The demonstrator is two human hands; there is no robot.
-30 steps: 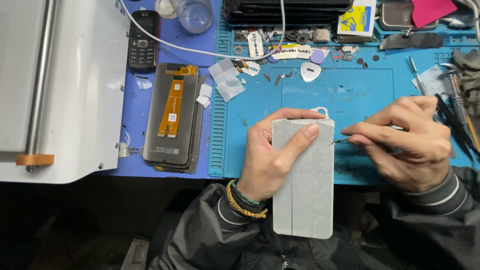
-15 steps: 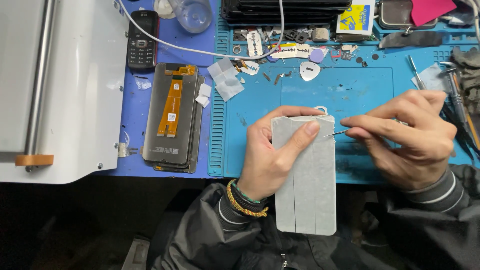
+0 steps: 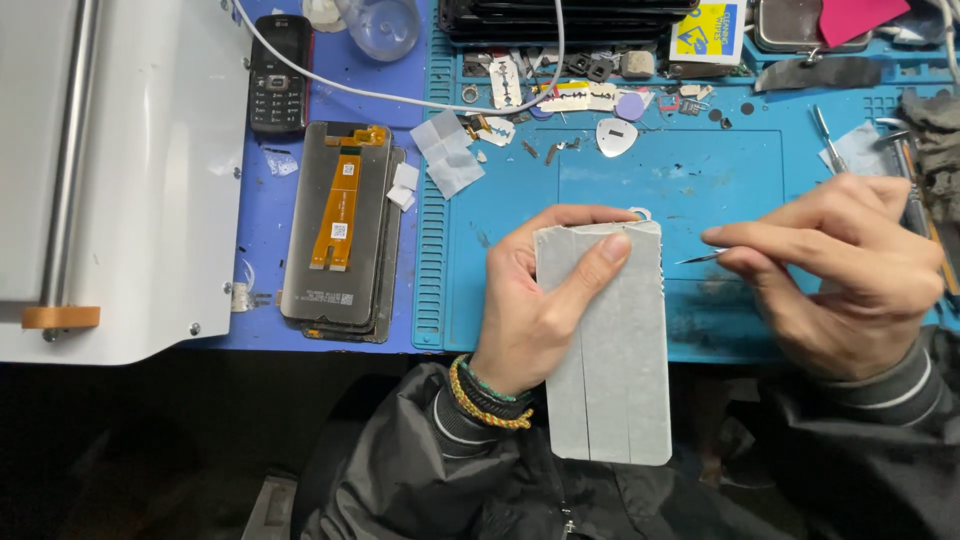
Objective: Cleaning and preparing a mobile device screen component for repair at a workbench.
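While gripped as before, tweezers (image 3: 700,258) withdrawn rightward.

Right hand (image 3: 840,280) hides most of thin tool (image 3: 700,258), maybe tweezers; tip too small.

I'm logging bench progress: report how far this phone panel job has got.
Done: a screen stack with orange ribbon cable lies aside on the mat. In hand: the left hand grips a grey panel; the right hand holds a thin metal tool just off its top right edge. Left: no opening shows on that panel yet.
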